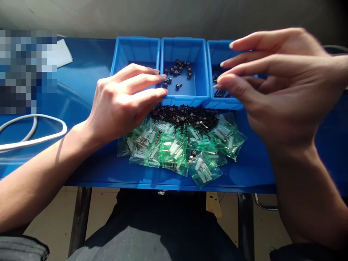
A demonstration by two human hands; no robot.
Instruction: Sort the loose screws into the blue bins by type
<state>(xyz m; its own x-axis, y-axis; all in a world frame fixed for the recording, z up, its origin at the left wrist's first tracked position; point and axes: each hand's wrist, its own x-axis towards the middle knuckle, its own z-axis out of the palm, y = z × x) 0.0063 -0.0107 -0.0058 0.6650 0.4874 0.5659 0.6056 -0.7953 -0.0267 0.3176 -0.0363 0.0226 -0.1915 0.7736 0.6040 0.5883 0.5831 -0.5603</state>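
My left hand hovers over the left blue bin, its fingertips at the wall of the middle blue bin. Its fingers are apart and hold nothing visible. Several dark short bolts lie in the middle bin. Over the right blue bin, which has dark long screws in it, is my right hand, fingers spread and nothing seen between them. In front of the bins lie a heap of dark screws and several green-tinted clear bags with white plugs inside.
Another person's hand reaches in from the right, just beyond my right hand. A white cable loops on the blue table at left. Near the back left lies a white paper, beside a pixelated area.
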